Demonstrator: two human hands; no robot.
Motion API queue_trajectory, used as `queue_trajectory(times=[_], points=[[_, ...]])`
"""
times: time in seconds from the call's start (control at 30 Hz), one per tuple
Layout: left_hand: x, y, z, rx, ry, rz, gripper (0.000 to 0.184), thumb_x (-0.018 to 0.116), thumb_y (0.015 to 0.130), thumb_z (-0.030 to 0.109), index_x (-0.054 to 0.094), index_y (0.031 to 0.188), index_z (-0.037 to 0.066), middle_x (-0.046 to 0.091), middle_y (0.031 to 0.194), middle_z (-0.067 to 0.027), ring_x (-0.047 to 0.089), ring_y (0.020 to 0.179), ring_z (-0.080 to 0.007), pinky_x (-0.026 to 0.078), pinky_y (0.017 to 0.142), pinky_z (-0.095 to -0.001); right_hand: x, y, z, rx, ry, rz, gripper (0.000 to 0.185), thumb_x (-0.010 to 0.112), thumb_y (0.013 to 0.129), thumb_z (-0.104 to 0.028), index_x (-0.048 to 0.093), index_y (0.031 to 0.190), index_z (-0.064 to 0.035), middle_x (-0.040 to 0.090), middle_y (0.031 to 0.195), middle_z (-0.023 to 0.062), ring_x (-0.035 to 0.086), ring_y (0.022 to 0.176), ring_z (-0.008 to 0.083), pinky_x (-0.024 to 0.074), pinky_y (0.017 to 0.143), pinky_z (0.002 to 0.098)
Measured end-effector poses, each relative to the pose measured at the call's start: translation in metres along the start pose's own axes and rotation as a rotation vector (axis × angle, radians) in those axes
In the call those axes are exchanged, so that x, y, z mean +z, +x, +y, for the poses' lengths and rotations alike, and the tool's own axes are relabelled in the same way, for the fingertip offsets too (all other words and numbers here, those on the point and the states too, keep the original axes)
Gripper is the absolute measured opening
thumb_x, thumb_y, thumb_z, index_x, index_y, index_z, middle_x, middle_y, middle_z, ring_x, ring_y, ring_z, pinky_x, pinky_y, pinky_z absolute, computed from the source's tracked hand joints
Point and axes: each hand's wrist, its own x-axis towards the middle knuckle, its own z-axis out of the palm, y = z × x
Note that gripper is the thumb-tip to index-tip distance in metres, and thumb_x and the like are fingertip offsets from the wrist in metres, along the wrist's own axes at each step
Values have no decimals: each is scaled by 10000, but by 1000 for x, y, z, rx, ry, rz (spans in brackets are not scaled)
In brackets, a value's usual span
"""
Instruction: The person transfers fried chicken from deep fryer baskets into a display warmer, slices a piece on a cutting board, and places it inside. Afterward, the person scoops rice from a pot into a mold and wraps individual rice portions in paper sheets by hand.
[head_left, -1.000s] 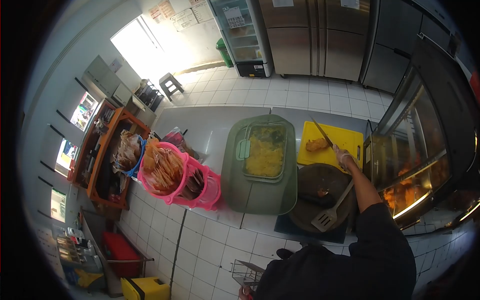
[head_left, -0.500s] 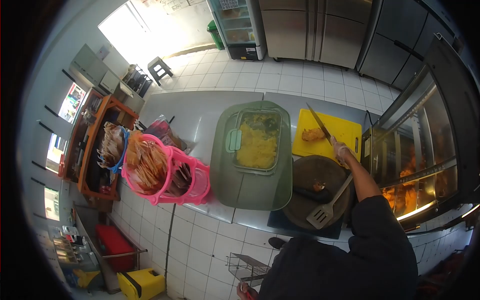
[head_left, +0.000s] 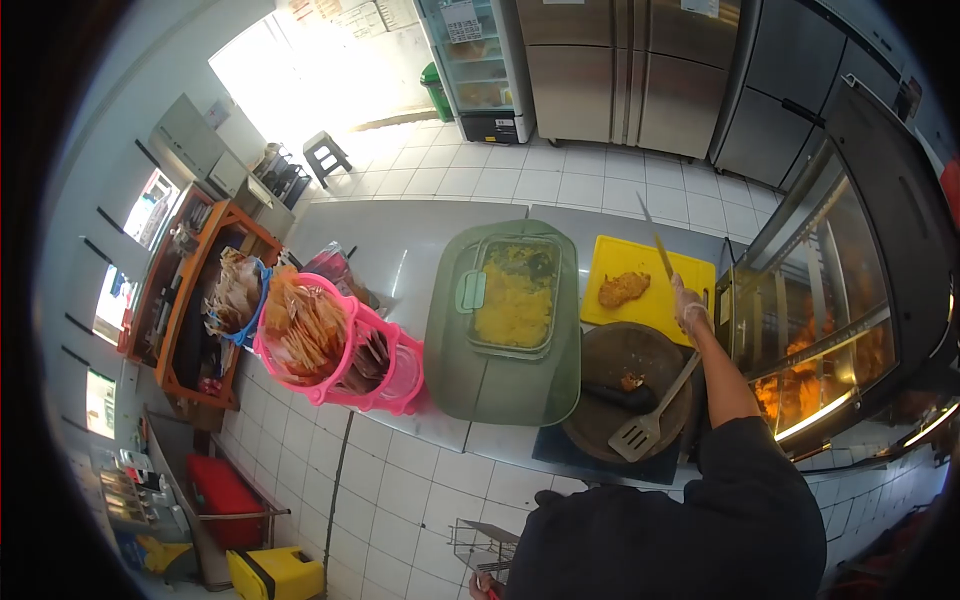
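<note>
My right hand, in a clear plastic glove, grips a long knife, its blade pointing away from me over the yellow cutting board. A piece of fried chicken lies on the board, left of the blade and apart from it. Low in the view, my left hand is partly cut off by my body and the frame edge. Its fingers look curled around something, with a bit of red beside them. Next to it is a metal wire rack.
A slotted spatula and a dark-handled tool lie on a round brown board. Left are a green lidded container with yellow food and pink baskets. A lit glass warming cabinet stands right.
The knife has come away from the chicken and turned more upright as my right hand drew slightly back. The whole view has shifted a little. My left hand stays low by the rack.
</note>
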Motion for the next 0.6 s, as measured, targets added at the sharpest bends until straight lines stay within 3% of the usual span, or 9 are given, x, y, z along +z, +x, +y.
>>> queue_trajectory(times=[0.13,0.27,0.3,0.33,0.43,0.5,0.57,0.6], points=[[15,3,39,254,491,-145,332,624,916,265,623,1119,1,650,1045,-139,595,962,-258,506,849,-394,-6,8,10,-57,-436,182,775,220,994,-599,659,1124,26,639,1149,268,600,1101,423,443,983,466],[21,12,27,120,206,-80,280,543,949,216,640,1109,8,661,1039,-139,615,966,-281,511,862,-392,11,10,24,-30,-454,230,790,231,979,-614,680,1092,26,640,1164,256,598,1110,420,441,990,475],[21,14,23,88,136,-60,273,523,957,203,644,1107,10,664,1037,-139,620,967,-286,512,865,-391,18,2,22,52,-442,379,703,333,967,-591,686,1113,-2,656,1176,210,614,1100,400,481,948,469],[20,15,23,56,67,-38,270,503,965,191,648,1105,11,667,1036,-139,625,968,-292,513,868,-390,16,-7,15,82,-501,306,630,396,955,-550,685,1128,-18,656,1187,199,618,1103,388,495,927,462],[51,-6,61,352,160,-44,282,524,963,206,644,1117,2,670,1066,-137,628,996,-237,518,880,-382,2,-28,-28,117,-679,146,442,572,914,-402,678,1167,-55,652,1213,173,625,1120,341,533,877,436],[45,-11,57,325,254,-33,297,547,953,232,633,1132,11,669,1079,-138,628,996,-242,518,883,-392,-3,-43,-66,100,-792,109,366,671,883,-268,667,1187,-64,645,1224,165,623,1142,297,550,866,411],[38,-13,47,241,286,-28,318,570,943,257,622,1148,20,668,1092,-139,628,996,-248,518,886,-402,12,-16,-79,70,-455,210,381,698,815,-125,668,1194,-90,653,1213,162,634,1126,288,550,875,401],[35,-14,42,195,279,-23,330,581,938,270,616,1156,25,668,1099,-139,628,996,-251,519,887,-407,24,6,-82,-158,-685,133,378,691,810,-120,672,1186,-89,651,1221,160,634,1127,292,548,883,399]])
